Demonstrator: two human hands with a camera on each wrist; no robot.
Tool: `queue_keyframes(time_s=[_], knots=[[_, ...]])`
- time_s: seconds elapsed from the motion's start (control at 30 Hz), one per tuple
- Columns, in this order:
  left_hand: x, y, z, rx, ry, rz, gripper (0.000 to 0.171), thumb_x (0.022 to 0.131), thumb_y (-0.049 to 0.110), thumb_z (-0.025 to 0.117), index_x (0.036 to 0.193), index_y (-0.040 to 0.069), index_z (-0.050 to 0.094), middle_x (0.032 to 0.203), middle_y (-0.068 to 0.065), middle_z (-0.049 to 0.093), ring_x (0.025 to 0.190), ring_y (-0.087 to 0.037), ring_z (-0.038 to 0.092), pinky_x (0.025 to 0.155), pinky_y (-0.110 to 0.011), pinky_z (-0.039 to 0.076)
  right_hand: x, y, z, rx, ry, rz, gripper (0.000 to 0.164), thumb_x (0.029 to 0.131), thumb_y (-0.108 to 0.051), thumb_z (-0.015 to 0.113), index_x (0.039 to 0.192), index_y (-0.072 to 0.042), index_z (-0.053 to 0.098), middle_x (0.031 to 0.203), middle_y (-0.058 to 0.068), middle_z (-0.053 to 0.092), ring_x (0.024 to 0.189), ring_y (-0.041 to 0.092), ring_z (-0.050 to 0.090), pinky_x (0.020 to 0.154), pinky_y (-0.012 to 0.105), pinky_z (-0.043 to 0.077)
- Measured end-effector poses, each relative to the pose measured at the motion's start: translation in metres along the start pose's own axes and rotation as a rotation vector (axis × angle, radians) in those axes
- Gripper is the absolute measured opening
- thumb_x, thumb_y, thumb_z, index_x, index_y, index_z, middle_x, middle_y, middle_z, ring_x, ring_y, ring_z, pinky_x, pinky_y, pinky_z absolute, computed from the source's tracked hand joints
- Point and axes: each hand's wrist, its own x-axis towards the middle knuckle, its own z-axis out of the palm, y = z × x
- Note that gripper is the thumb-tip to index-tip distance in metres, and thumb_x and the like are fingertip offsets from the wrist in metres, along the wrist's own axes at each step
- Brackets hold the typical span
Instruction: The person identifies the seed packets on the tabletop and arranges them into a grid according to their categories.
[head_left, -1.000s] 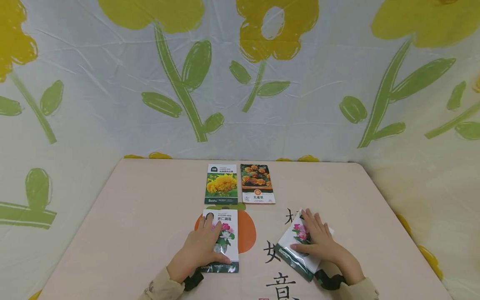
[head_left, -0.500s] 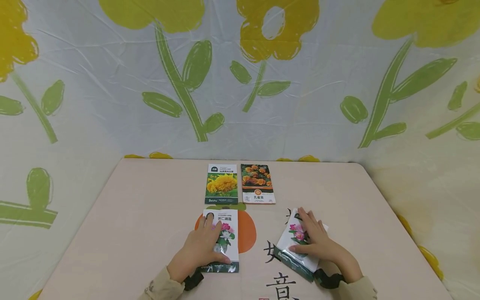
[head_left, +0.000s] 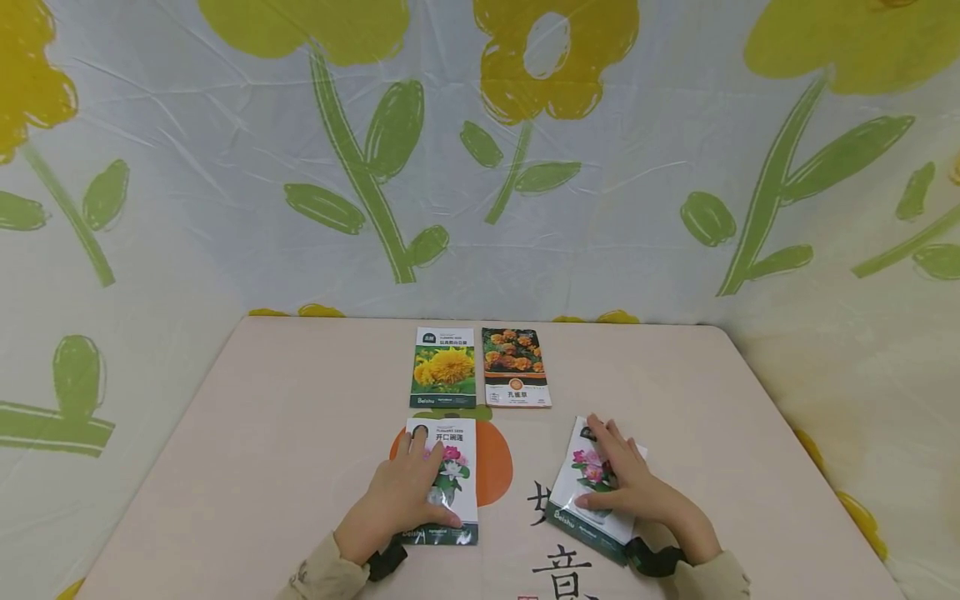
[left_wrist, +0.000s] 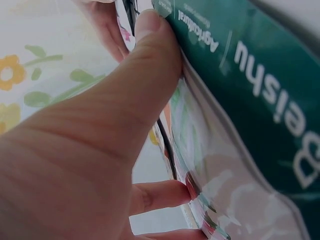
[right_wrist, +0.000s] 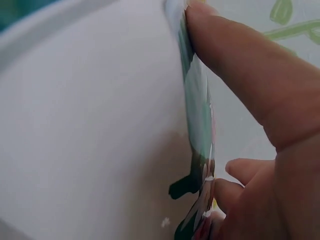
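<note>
My left hand (head_left: 401, 487) rests with spread fingers on a white and green seed packet (head_left: 462, 483) printed with pink and white lotus flowers. In the left wrist view its thumb (left_wrist: 145, 65) presses near the packet's green "Beishu" band (left_wrist: 260, 75). To the right, my right hand (head_left: 637, 483) lies across a second lotus seed packet (head_left: 567, 483), which sits slanted on the table. Its right part is hidden under that hand. The right wrist view shows this packet's pale surface (right_wrist: 100, 115) close up, with the thumb (right_wrist: 240, 55) against the printed side.
Behind the left packet lie a yellow-flower seed packet (head_left: 444, 367) and an orange marigold packet (head_left: 516, 367), side by side. The pale pink table cover (head_left: 300, 417) bears an orange print (head_left: 493, 467) and black characters (head_left: 562, 575). A flowered cloth (head_left: 600, 208) hangs behind the table.
My right hand has slid its lotus packet a little to the left, covering more of the black characters. The left hand and the other packets have stayed put.
</note>
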Motion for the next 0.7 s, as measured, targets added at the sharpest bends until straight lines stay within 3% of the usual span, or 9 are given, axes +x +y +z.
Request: queue_keyframes(time_s=[0.47, 0.63, 0.7], knots=[[-0.001, 0.000, 0.000, 0.012, -0.005, 0.006, 0.111, 0.059, 0.072, 0.080, 0.142, 0.005, 0.050, 0.147, -0.026, 0.036, 0.133, -0.045, 0.034, 0.075, -0.050, 0.059, -0.004, 0.003, -0.002, 0.028, 0.025, -0.119, 0.097, 0.074, -0.034, 0.086, 0.151, -0.002, 0.034, 0.161, 0.029, 0.007, 0.142, 0.058, -0.011, 0.104, 0.077, -0.011], [-0.001, 0.000, 0.000, 0.026, -0.003, 0.010, 0.111, 0.059, 0.073, 0.079, 0.142, 0.005, 0.050, 0.147, -0.026, 0.036, 0.133, -0.045, 0.035, 0.074, -0.049, 0.059, -0.012, -0.002, -0.011, 0.028, 0.017, -0.081, 0.098, 0.075, -0.033, 0.085, 0.152, -0.003, 0.032, 0.161, 0.030, 0.005, 0.142, 0.058, -0.009, 0.104, 0.078, -0.009], [-0.002, 0.000, -0.001, 0.030, 0.000, 0.011, 0.110, 0.059, 0.073, 0.079, 0.141, 0.005, 0.050, 0.147, -0.026, 0.036, 0.133, -0.046, 0.035, 0.073, -0.048, 0.059, -0.017, -0.005, -0.017, 0.029, 0.001, -0.042, 0.099, 0.077, -0.033, 0.085, 0.153, -0.002, 0.029, 0.161, 0.031, 0.005, 0.143, 0.059, -0.005, 0.104, 0.079, -0.002]])
